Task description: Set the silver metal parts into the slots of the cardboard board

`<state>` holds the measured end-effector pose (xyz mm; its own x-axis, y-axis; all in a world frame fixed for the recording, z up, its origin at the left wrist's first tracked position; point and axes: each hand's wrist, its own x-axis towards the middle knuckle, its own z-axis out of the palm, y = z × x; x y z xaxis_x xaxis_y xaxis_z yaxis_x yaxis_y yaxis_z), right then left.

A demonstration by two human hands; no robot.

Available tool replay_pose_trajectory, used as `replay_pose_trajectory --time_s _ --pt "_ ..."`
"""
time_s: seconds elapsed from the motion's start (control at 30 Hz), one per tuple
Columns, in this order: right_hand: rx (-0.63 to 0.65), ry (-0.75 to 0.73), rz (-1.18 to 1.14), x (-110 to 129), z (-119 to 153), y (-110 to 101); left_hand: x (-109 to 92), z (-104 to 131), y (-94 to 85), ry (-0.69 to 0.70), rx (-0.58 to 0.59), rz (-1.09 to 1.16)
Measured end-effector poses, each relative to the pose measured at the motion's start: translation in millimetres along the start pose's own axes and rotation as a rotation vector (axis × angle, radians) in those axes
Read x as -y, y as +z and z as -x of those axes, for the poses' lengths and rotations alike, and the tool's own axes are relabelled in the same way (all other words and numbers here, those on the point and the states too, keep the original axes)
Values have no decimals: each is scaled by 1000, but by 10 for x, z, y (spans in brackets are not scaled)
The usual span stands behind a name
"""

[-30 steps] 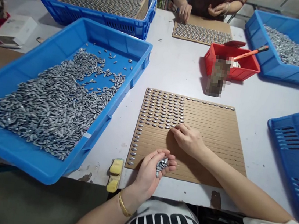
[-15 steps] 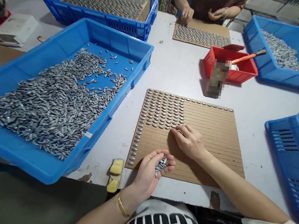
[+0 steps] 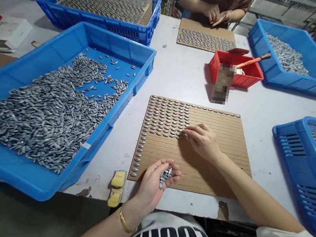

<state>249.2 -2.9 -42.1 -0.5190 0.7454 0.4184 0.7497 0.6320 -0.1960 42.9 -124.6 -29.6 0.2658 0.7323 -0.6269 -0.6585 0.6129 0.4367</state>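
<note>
My left hand [image 3: 157, 179] is cupped palm up over the near edge of a grooved cardboard sheet [image 3: 214, 154], its fingers curled around a small heap of shiny grey spindle-shaped pieces [image 3: 165, 176]. Above the sheet, my right hand [image 3: 203, 140] is pinched, thumb and fingertips together at the right end of the lowest long row. A grey spindle-shaped piece [image 3: 184, 135] shows at those fingertips. Rows of similar pieces cover the sheet's upper left, with a single line along the top edge and another down the left edge.
On the left stands a large blue tray [image 3: 122, 37] of loose grey pieces. Behind it, a blue crate [image 3: 91, 28] holds filled sheets. A red bin [image 3: 252, 75] stands beyond my sheet; another blue crate [image 3: 289, 145] is at right. Across the table, a co-worker's hands [image 3: 217, 16] are over another sheet.
My right hand has shifted slightly right and up relative to the sheet. My left hand stays cupped around its pieces. The co-worker's hands have come together. The whole view has shifted slightly.
</note>
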Motion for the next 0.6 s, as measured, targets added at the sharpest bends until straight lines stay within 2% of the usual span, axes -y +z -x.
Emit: replay_pose_trajectory --time_s 0.2,0.43,0.6 --pt "68 -53 58 37 -14 122 14 -11 -9 3 0 -8" --pt "53 -153 162 33 -15 178 21 -12 -15 3 8 -5" --pt "30 -160 160 37 0 194 12 1 -10 -4 -2 -5"
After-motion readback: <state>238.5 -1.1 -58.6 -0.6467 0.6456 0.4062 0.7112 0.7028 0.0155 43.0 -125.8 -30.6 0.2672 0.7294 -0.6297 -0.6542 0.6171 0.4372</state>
